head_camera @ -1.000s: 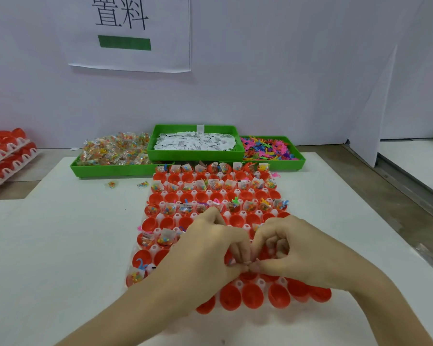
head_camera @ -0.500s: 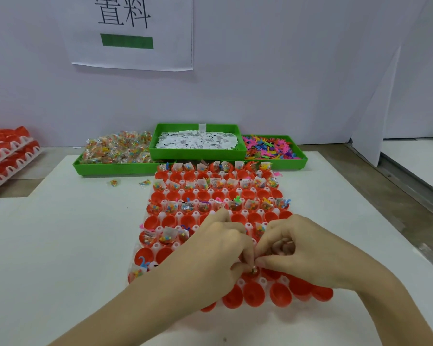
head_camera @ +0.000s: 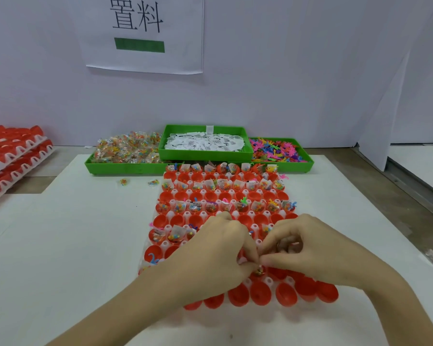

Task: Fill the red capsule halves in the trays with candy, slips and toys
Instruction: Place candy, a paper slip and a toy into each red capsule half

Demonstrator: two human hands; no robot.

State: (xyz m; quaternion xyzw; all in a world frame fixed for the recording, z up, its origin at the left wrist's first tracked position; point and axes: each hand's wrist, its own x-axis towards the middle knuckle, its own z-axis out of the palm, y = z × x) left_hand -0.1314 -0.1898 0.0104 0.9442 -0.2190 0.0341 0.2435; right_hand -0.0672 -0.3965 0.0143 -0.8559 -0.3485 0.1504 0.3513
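Observation:
A white tray (head_camera: 256,227) of red capsule halves lies in the middle of the table. Alternate rows farther back hold candy packets, slips and toys; the nearest row (head_camera: 260,293) of halves is empty. My left hand (head_camera: 218,253) and my right hand (head_camera: 310,248) meet over the near rows, fingers curled. Both sets of fingertips pinch a small candy packet (head_camera: 258,272) down at a capsule half. More small packets show inside my right hand's curled fingers (head_camera: 289,245).
Behind the tray stand three green bins: candy packets (head_camera: 125,151) at the left, paper slips (head_camera: 205,142) in the middle, coloured toys (head_camera: 275,151) at the right. Two loose candy packets (head_camera: 123,182) lie on the table. Stacked capsule trays (head_camera: 10,156) sit far left.
Both hands, still joined at the fingertips, have dropped slightly toward me, and the pinched candy packet now shows at a capsule half.

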